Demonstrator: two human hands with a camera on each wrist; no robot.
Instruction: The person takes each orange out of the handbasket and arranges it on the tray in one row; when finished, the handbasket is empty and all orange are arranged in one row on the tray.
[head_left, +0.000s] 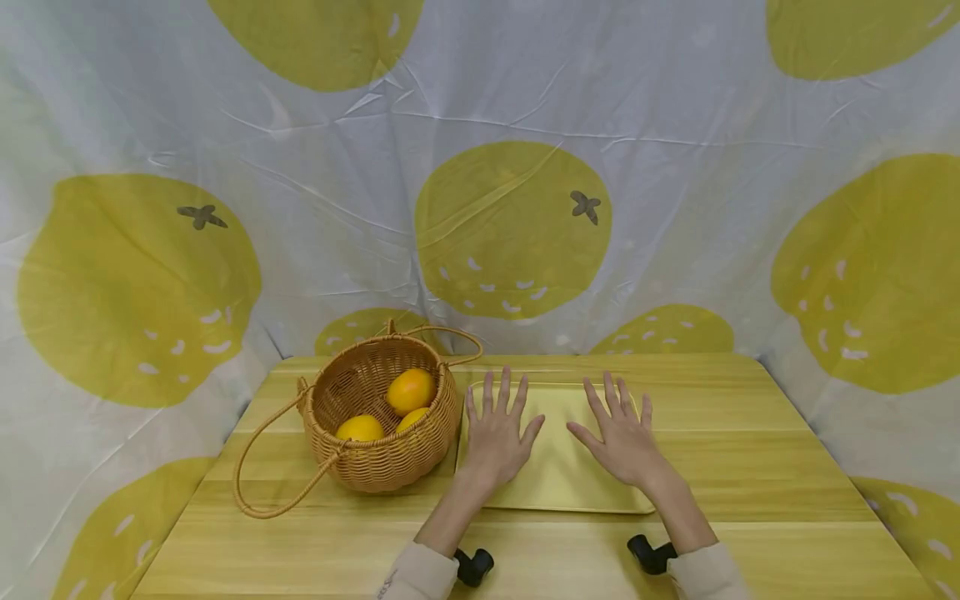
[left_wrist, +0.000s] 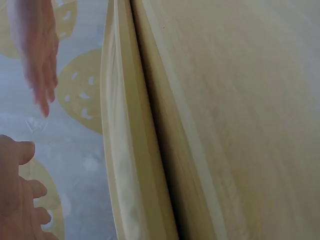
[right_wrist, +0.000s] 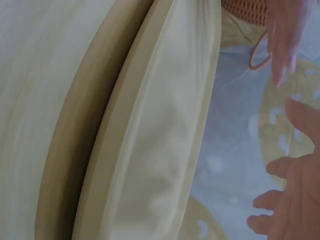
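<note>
Palm down, my left hand [head_left: 497, 442] is spread over the left part of a shallow gold tray [head_left: 555, 483], fingers straight and apart. My right hand [head_left: 624, 442] mirrors it over the tray's right part, with its thumb pointing inward. Neither hand holds anything. Just left of the tray stands a round wicker basket [head_left: 393, 468]. Inside it, one yellow-orange fruit [head_left: 410, 392] lies toward the right, another fruit [head_left: 362, 428] near the front, and a third fruit [head_left: 414, 417] is partly hidden by the rim. Both wrist views show the hands from the side above the tray.
One basket handle [head_left: 258, 500] flops out over the table on the left; the other handle [head_left: 468, 343] leans toward the back right. Black wrist-worn pieces [head_left: 476, 568] show below the forearms. A lemon-print cloth [head_left: 675, 233] surrounds the wooden table [head_left: 750, 475].
</note>
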